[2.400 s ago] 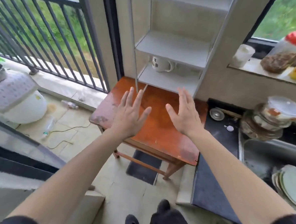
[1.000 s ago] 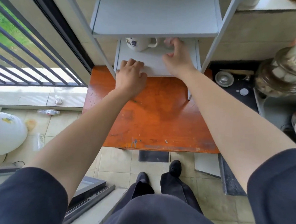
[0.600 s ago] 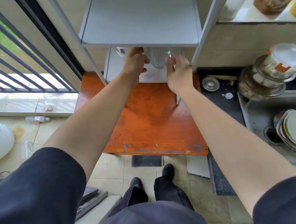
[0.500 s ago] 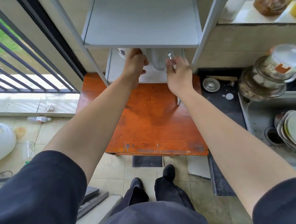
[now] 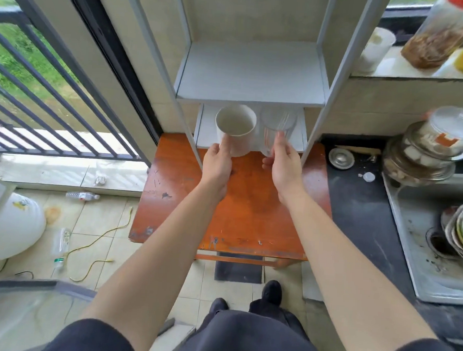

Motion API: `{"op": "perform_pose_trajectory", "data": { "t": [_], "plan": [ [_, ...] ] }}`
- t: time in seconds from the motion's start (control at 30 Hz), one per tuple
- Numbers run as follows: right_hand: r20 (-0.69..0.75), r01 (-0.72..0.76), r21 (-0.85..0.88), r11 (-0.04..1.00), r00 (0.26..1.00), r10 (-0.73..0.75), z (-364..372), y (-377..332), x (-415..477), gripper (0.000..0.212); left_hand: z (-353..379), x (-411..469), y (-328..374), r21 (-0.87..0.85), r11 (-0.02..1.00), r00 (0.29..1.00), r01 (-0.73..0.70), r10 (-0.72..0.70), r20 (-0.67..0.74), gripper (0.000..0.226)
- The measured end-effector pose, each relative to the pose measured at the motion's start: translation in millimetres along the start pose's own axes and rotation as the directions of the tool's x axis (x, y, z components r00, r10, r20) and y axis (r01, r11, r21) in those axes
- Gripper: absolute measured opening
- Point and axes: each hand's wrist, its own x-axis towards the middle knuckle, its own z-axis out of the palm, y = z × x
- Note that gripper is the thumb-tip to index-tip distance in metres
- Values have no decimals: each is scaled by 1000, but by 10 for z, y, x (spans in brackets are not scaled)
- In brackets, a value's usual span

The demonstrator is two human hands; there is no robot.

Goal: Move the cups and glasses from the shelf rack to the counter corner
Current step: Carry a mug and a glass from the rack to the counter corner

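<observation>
Two items in play: one white mug (image 5: 236,129), one clear glass (image 5: 278,129), side by side and just apart, both off the shelf rack (image 5: 251,76) and held in front of its lowest tier, above the far edge of the orange table (image 5: 239,203). Left hand (image 5: 218,165) has fingers wrapped round the mug's lower wall; the handle isn't visible. Right hand (image 5: 283,167) pinches the glass low, thumb on the near wall. Mug likely ceramic: rigid, heavier, chips if knocked. Glass looks thin, light and slick, so hold the body, not the rim. Dark counter (image 5: 358,210) sits to the right.
</observation>
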Motion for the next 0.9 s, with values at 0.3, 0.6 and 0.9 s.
{"op": "perform_pose_trajectory", "data": {
  "t": [0.3,0.6,0.9],
  "plan": [
    [-183,36,137,990,983,-11,-254,354,-737,50,-74,-591,-400,-38,981,981,-192,193,11,50],
    [-600,126,234,964,799,41,-1164,567,-1541,52,688,-1242,-629,35,962,896,-270,238,376,44],
    [-864,378,340,861,486,128,-2414,551,-2331,49,1843,-2386,-723,-4,939,688,-343,254,680,44]
  ]
}}
